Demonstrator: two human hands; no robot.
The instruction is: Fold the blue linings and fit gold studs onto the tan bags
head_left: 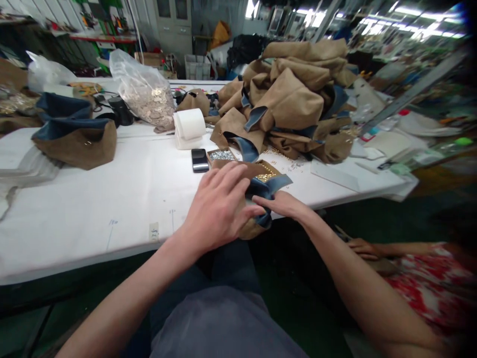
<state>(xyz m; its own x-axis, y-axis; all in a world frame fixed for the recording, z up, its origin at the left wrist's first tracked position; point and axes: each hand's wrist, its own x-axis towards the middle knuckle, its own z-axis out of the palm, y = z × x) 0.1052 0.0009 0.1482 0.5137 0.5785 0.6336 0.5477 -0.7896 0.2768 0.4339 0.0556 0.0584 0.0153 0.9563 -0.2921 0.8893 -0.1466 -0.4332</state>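
Note:
A brown fabric bag with a blue lining (257, 229) is between my hands at the table's front edge. My left hand (219, 206) lies over its left side, with fingers bent over the brown fabric and the thumb towards the opening. At the right side, my right hand (282, 203) grips the blue-lined edge, and some of its fingers are hidden in the folds. Just beyond the bag sit a small box of silver metal pieces (222, 155) and a heap of gold-coloured metal pieces (266, 175).
A large pile of brown bags (294, 99) rises at the back right. A phone (200, 160), a white roll (189, 127) and a plastic sack of small pieces (145, 94) stand left of it. Another bag (80, 144) is farther left. A co-worker's hand (363, 248) shows at right.

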